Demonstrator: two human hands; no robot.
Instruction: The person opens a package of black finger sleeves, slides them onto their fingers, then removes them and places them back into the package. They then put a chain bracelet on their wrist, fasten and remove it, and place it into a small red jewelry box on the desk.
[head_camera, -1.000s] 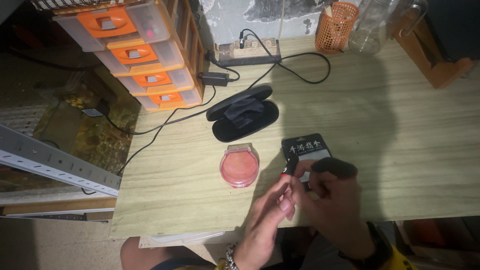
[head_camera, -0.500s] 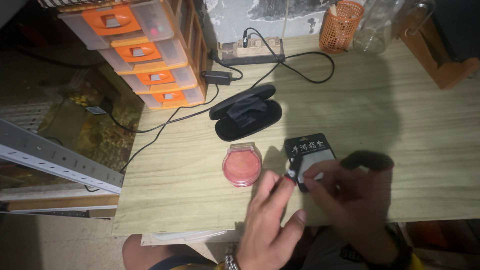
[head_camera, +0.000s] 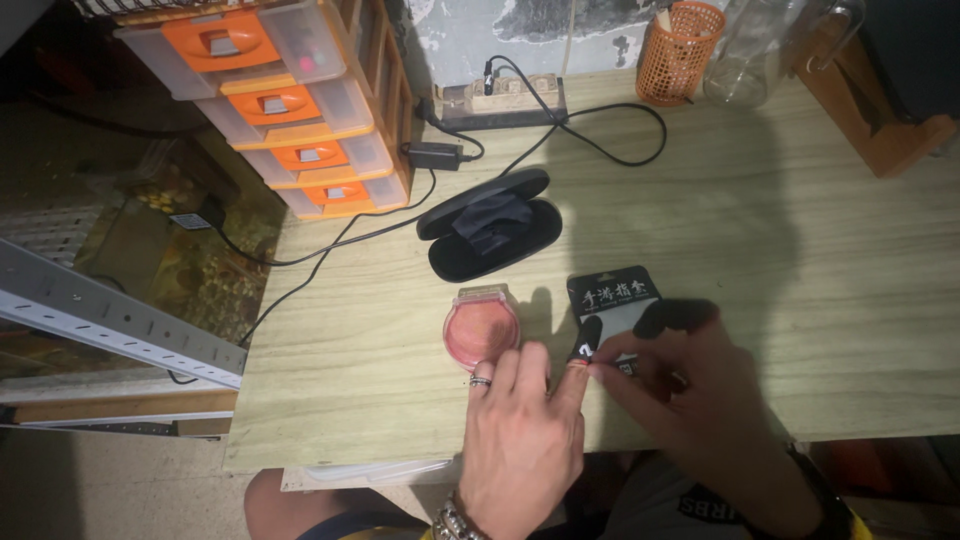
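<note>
On the pale wood desk (head_camera: 800, 300) | my left hand (head_camera: 520, 440) flat, index in a black finger sleeve (head_camera: 587, 338) | right hand (head_camera: 690, 400) pinching its hem | dim room, orange drawers (head_camera: 290, 130) behind.

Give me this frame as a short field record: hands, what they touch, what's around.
left hand: flat on table, black finger sleeve on its index finger
right hand: pinches the sleeve's lower edge; thumb tip also black-covered
nearest item: black packet, beside the fingers
left of it: round pink container
behind: open black glasses case
back edge: power strip, orange mesh cup
left edge: orange drawer unit
surface: wooden table
</note>
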